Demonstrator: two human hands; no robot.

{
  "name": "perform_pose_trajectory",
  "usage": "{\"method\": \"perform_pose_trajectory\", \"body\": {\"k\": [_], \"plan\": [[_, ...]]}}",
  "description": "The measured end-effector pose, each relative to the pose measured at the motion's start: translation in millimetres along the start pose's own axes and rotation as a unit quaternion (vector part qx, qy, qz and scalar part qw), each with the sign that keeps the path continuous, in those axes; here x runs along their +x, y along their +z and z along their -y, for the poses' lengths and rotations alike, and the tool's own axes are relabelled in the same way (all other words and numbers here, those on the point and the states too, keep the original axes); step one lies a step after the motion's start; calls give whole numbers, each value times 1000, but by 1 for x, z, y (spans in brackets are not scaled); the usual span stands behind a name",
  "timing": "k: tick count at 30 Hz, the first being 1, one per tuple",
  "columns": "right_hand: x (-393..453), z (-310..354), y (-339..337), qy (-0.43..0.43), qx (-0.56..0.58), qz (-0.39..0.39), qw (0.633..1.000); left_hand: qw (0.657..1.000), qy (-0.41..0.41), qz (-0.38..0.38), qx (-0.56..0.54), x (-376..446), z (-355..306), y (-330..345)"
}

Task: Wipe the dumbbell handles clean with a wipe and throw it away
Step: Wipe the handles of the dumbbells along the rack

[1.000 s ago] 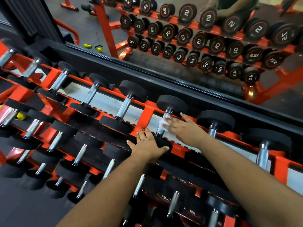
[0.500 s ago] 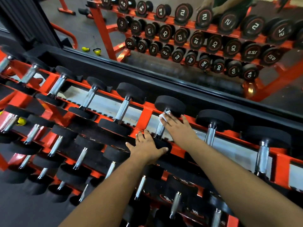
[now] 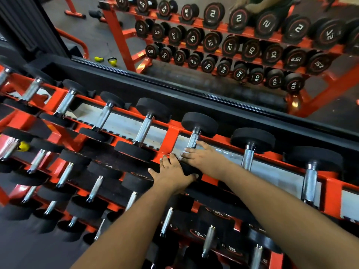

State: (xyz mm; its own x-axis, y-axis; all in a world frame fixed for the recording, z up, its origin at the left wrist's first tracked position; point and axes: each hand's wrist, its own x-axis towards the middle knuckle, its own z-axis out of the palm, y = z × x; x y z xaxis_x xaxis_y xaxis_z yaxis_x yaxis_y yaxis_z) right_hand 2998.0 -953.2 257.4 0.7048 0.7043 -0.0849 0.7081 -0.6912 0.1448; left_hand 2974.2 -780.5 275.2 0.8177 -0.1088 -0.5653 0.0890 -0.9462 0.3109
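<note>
Right hand (image 3: 204, 158) wrapped round the dumbbell handle (image 3: 192, 140), wipe hidden; left hand (image 3: 172, 174) flat, fingers spread, on its near head (image 3: 191, 169).

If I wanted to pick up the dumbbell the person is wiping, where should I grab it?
Probably by the ridged metal handle between its two black ends. Come from above and wrap your fingers around the middle: the bar is thin, the round ends are wide and sit in the orange rack. Right now the right hand covers its lower part and the left hand rests on the near end.
</note>
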Motion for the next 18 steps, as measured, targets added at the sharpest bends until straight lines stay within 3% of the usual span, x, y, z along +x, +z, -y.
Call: {"method": "perform_pose_trajectory", "body": {"k": [2,5,6,8,9,10,12,13,14,15,18], "plan": [[-11,-5,3,20,35,15,999,1000,2,-3,0,0,0,0],[-30,-12,8,37,33,108,993,1000,7,0,5,-1,1,-2],[-36,-14,5,66,36,107,991,1000,7,3,7,-1,2,-3],[-42,-16,2,213,116,58,968,1000,8,10,14,-1,1,-3],[-40,-16,3,308,192,13,932,1000,9,8,17,-1,0,-3],[-34,-14,4,395,285,-30,873,1000,9,7,16,-2,0,-3],[-16,-2,3,510,494,-101,697,1000,10,4,13,-3,-1,-3],[-6,7,2,536,573,-106,610,1000,10,3,13,-3,-1,-3],[2,16,0,550,626,-89,546,1000,10,2,12,-4,0,-3],[10,23,-3,553,665,-67,498,1000,9,1,11,-4,-1,-3],[31,19,-10,556,725,-53,404,1000,4,4,8,-3,-1,-4]]}}
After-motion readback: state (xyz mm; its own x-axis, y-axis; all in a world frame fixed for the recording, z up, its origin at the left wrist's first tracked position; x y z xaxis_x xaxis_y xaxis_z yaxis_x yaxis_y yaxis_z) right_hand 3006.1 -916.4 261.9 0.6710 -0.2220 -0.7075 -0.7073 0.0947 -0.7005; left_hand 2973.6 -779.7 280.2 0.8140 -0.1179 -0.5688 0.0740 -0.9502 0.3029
